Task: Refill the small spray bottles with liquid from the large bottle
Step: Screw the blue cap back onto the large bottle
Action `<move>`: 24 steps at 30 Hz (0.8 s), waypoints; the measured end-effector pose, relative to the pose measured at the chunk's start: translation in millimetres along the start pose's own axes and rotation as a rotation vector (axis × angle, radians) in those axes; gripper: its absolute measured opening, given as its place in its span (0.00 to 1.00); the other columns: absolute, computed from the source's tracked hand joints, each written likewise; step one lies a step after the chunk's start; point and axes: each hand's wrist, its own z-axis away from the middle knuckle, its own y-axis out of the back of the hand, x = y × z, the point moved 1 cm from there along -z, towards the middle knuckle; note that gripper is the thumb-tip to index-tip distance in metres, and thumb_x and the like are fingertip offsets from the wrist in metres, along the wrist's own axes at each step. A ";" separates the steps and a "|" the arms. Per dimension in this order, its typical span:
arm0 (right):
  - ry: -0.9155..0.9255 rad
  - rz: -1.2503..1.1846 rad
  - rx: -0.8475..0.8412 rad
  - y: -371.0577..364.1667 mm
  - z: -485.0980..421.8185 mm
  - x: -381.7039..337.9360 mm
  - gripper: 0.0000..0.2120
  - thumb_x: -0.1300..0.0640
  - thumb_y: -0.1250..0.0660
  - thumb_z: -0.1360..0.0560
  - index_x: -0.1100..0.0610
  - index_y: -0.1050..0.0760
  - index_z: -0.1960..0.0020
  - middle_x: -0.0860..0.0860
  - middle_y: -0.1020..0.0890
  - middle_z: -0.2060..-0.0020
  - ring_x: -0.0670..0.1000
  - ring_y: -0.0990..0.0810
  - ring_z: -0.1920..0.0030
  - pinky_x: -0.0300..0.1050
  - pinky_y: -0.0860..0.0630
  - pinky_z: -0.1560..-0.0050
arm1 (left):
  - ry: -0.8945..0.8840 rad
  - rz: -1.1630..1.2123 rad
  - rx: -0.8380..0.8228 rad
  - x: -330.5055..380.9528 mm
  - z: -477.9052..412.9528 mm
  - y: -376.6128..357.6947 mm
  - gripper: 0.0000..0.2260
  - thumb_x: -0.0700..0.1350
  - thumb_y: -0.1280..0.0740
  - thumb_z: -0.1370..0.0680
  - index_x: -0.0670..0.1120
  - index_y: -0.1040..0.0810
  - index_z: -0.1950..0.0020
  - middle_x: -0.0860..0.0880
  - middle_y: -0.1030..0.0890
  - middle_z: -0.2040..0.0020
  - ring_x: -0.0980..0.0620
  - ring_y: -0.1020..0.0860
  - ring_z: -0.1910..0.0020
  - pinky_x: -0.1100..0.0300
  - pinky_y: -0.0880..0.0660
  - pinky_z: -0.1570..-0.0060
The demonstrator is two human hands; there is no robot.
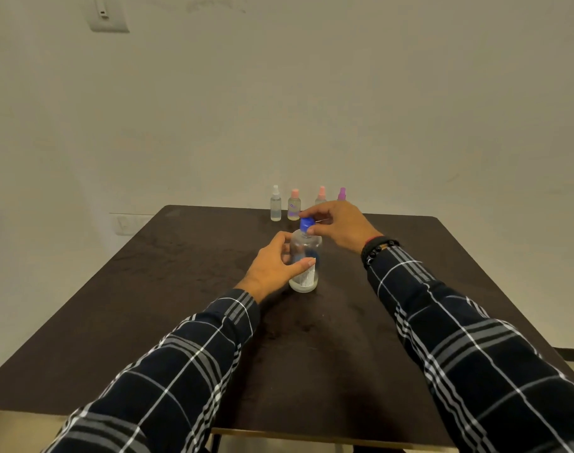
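A large clear bottle [304,256] with a blue cap [306,225] stands upright in the middle of the dark table [181,289]. My left hand [274,266] wraps around its body. My right hand [338,225] pinches the blue cap from above. Several small spray bottles stand in a row at the table's far edge: one with a white top [275,204], one with a pink top [294,205], another pink-topped one [321,195] and a purple-topped one [342,193], the last two partly hidden behind my right hand.
A plain wall rises right behind the table's far edge. A wall socket [128,223] sits low at the left, and a switch plate [107,14] is high at the left. The table's near edge [312,434] runs below my forearms.
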 end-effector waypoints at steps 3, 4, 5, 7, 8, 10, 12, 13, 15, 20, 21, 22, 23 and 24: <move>0.011 0.109 -0.047 3.2 -4.1 -5.9 0.16 0.59 0.26 0.26 0.52 0.20 0.39 0.48 0.18 0.43 0.46 0.21 0.44 0.41 0.26 0.37 | 0.005 0.013 0.005 -0.3 0.2 0.2 0.23 0.54 0.23 0.27 0.55 0.29 0.37 0.54 0.20 0.40 0.56 0.20 0.41 0.53 0.22 0.38; 0.008 0.128 -0.055 3.7 -4.3 -7.3 0.17 0.59 0.25 0.26 0.52 0.20 0.39 0.48 0.18 0.44 0.47 0.21 0.45 0.41 0.26 0.38 | 0.005 0.014 0.004 0.3 0.7 0.2 0.24 0.54 0.23 0.27 0.55 0.29 0.37 0.54 0.19 0.40 0.56 0.20 0.42 0.52 0.22 0.38; 0.001 0.140 -0.053 3.3 -4.2 -8.3 0.17 0.59 0.25 0.27 0.52 0.20 0.39 0.48 0.18 0.45 0.46 0.21 0.46 0.40 0.26 0.39 | 0.006 0.010 0.003 0.0 0.4 0.5 0.24 0.54 0.23 0.27 0.56 0.29 0.37 0.54 0.20 0.40 0.56 0.20 0.42 0.52 0.22 0.37; -0.007 0.172 -0.014 1.3 -3.5 -9.0 0.17 0.58 0.24 0.28 0.52 0.20 0.40 0.48 0.18 0.47 0.46 0.21 0.48 0.39 0.26 0.42 | 0.005 -0.004 0.004 -0.6 0.2 0.7 0.24 0.55 0.23 0.27 0.56 0.29 0.37 0.53 0.20 0.40 0.55 0.20 0.41 0.51 0.22 0.37; -0.008 0.192 0.008 -0.2 -3.2 -9.0 0.17 0.58 0.24 0.28 0.52 0.20 0.40 0.47 0.19 0.48 0.46 0.22 0.49 0.38 0.27 0.44 | 0.002 -0.011 0.005 -0.8 0.4 0.8 0.24 0.55 0.23 0.28 0.55 0.29 0.36 0.53 0.20 0.40 0.55 0.20 0.41 0.50 0.22 0.38; -0.018 0.226 0.027 -2.0 -3.8 -11.9 0.17 0.56 0.24 0.28 0.52 0.20 0.40 0.47 0.20 0.50 0.46 0.22 0.50 0.37 0.28 0.46 | 0.001 -0.027 0.010 -0.3 0.7 1.1 0.25 0.55 0.23 0.28 0.55 0.29 0.36 0.52 0.20 0.39 0.53 0.20 0.40 0.49 0.22 0.37; -0.039 0.247 0.019 -1.3 -6.9 -15.5 0.17 0.55 0.23 0.29 0.52 0.20 0.41 0.47 0.20 0.51 0.47 0.22 0.50 0.38 0.28 0.48 | 0.013 -0.039 0.013 0.6 0.8 1.1 0.25 0.55 0.23 0.27 0.54 0.30 0.35 0.51 0.20 0.38 0.52 0.21 0.39 0.50 0.23 0.37; -0.053 0.256 0.011 -0.3 -8.8 -17.3 0.16 0.55 0.23 0.29 0.52 0.20 0.42 0.47 0.21 0.52 0.47 0.22 0.50 0.38 0.29 0.49 | 0.018 -0.040 0.014 1.3 0.7 1.0 0.25 0.54 0.23 0.27 0.54 0.30 0.35 0.52 0.21 0.38 0.53 0.21 0.40 0.51 0.23 0.38; -0.084 0.275 -0.016 2.4 -12.2 -21.8 0.15 0.55 0.23 0.30 0.53 0.20 0.44 0.47 0.21 0.52 0.47 0.23 0.51 0.39 0.29 0.50 | 0.023 -0.033 0.009 2.8 1.4 0.2 0.24 0.53 0.24 0.26 0.54 0.30 0.35 0.54 0.22 0.39 0.55 0.22 0.42 0.57 0.24 0.41; -0.125 0.350 -0.040 1.2 -18.6 -30.9 0.11 0.55 0.23 0.30 0.54 0.19 0.49 0.48 0.20 0.54 0.48 0.22 0.53 0.41 0.27 0.51 | -0.002 -0.049 0.010 -0.7 0.7 0.1 0.24 0.54 0.24 0.26 0.54 0.30 0.34 0.54 0.22 0.39 0.55 0.22 0.42 0.54 0.23 0.39; -0.139 0.347 -0.020 0.1 -18.2 -30.8 0.12 0.54 0.22 0.30 0.54 0.19 0.49 0.48 0.20 0.54 0.49 0.22 0.53 0.41 0.27 0.52 | -0.003 -0.055 0.013 -1.9 0.0 0.2 0.24 0.55 0.25 0.26 0.55 0.30 0.35 0.53 0.21 0.39 0.54 0.22 0.42 0.53 0.23 0.39; -0.156 0.336 0.011 -1.6 -17.6 -29.9 0.12 0.54 0.22 0.30 0.54 0.19 0.49 0.49 0.20 0.54 0.49 0.22 0.53 0.42 0.26 0.51 | -0.004 -0.062 0.016 -2.6 -0.2 0.3 0.24 0.56 0.24 0.26 0.55 0.30 0.35 0.53 0.21 0.39 0.54 0.21 0.42 0.52 0.22 0.39; -0.176 0.325 0.047 -4.2 -15.9 -28.9 0.13 0.54 0.22 0.30 0.55 0.20 0.49 0.49 0.20 0.54 0.49 0.22 0.53 0.43 0.25 0.51 | -0.008 -0.068 0.023 -3.4 -0.6 0.1 0.24 0.57 0.24 0.27 0.55 0.30 0.35 0.54 0.21 0.39 0.55 0.21 0.42 0.52 0.22 0.39; -0.196 0.320 0.087 -7.9 -14.0 -28.1 0.13 0.53 0.23 0.30 0.55 0.20 0.49 0.49 0.19 0.54 0.50 0.21 0.53 0.44 0.23 0.50 | -0.013 -0.073 0.032 -4.2 0.2 -0.2 0.24 0.57 0.24 0.27 0.56 0.30 0.36 0.54 0.20 0.40 0.55 0.21 0.42 0.51 0.22 0.39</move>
